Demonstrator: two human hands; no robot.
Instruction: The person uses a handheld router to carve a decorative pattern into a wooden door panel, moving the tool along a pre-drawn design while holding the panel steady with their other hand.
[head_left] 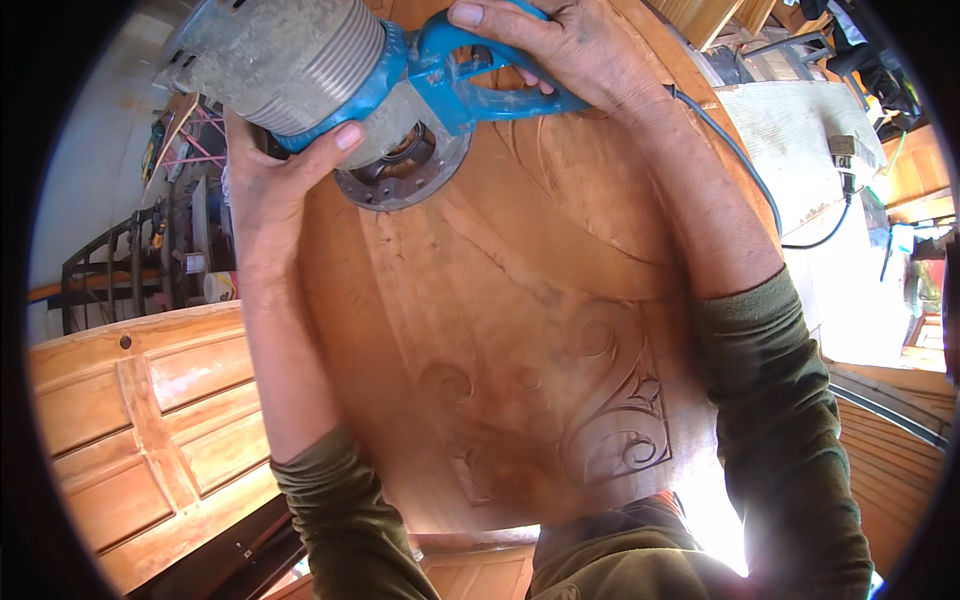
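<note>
A D-handled wood router (330, 75) with a grey, ribbed body and blue fittings is at the top of the view. My left hand (270, 185) is wrapped round its lower body, thumb across the front. The fingers of my right hand (590, 55) close round the blue handle. Below them, the router's round base (405, 175) is tilted over a broad brown wooden panel (470, 270); whether it touches the wood I cannot tell. Scrolls and leaf shapes are carved (640, 440) into the panel's near part, closest to my body.
From the handle a black power cord (740, 160) runs right toward a plug and socket (845, 160) on a pale board (800, 130). A panelled wooden door (190, 380) lies at the left. Behind it stand dark racks (135, 250). More timber (890, 440) lies at the right.
</note>
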